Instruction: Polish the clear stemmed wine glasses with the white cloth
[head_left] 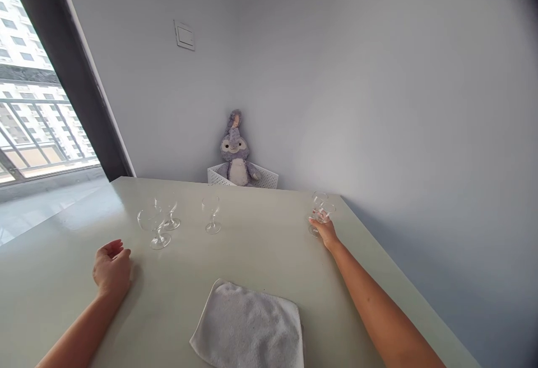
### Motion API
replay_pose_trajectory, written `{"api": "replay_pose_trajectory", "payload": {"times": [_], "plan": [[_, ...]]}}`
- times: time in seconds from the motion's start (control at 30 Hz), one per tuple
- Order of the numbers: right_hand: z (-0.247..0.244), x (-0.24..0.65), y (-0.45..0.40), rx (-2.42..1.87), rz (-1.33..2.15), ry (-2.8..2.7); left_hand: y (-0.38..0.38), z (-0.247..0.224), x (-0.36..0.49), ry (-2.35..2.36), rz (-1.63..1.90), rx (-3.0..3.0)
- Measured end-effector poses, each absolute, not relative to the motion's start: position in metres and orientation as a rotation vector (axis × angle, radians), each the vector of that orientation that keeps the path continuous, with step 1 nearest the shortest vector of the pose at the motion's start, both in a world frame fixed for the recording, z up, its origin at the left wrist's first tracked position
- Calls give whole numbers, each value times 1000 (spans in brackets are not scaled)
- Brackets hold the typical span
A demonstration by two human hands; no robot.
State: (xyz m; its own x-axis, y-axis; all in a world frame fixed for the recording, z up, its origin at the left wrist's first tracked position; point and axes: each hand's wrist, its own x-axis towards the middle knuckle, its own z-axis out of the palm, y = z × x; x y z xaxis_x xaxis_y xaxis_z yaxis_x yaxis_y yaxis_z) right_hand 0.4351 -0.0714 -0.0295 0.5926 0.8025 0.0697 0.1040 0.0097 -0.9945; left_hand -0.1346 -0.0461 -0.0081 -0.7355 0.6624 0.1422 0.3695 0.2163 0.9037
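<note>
At the table's right side, my right hand (324, 229) is closed around a clear stemmed glass (327, 209). Another clear stemmed glass (319, 195) shows just behind it, and the two overlap, so I cannot tell whether they touch. My left hand (111, 267) rests on the table at the left, its fingers loosely curled in with nothing in them. Nearest to it stands an upright stemmed glass (158, 228), with a second glass (170, 211) close behind. A third glass (211, 215) is upright a little further right.
A grey cloth (252, 326) lies flat at the front middle of the pale table (260, 245). Beyond the far edge, a plush toy (237, 161) sits in a white perforated basket (269, 178). Walls border the back and right; a window (37, 99) is at the left.
</note>
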Motion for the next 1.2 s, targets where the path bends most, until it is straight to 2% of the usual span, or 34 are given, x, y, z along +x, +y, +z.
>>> {"api": "replay_pose_trajectory", "payload": {"times": [0.67, 1.2], "plan": [[-32, 259, -58, -1184, 1166, -1145, -53, -9, -138, 2112, 1520, 991], [-35, 153, -47, -1155, 1176, -1157, -54, -5, -136, 2058, 1490, 982]]}}
